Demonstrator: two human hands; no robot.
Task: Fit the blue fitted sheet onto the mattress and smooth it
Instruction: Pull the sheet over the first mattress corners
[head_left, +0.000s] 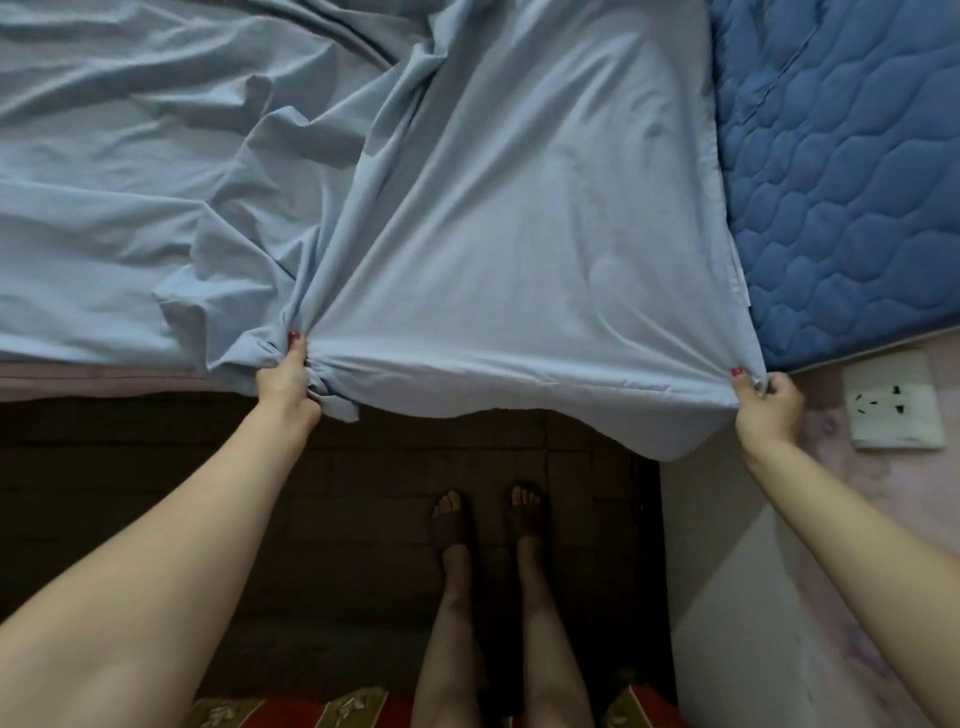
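**Both hands gripping sheet at bed edge**

Left hand (288, 382) is closed on a bunched fold of the sheet (467, 249), thumb on top and fingers curled beneath, at the near edge of the bed. Right hand (769, 402) is closed on the sheet's near right corner, the fabric pinched between thumb and curled fingers. Between the two hands the sheet's near hem hangs in a shallow sag below the bed edge, over the dark floor (156, 467).

Sheet condition: the panel running away from the hands lies fairly taut and flat; the portion to the left is heavily creased, with deep folds converging on the left hand's grip. The sheet covers the left and middle of the mattress (841, 182); the quilted darker blue surface on the right is bare, and the sheet's right hem lies along it (not tucked over that side).

Surroundings: a wall socket (896, 400) sits on the pale wall to the right, near the right hand. The person's bare legs and feet (488, 514) stand on the floor below the hanging hem. A red patterned garment edge shows at the bottom of the view.
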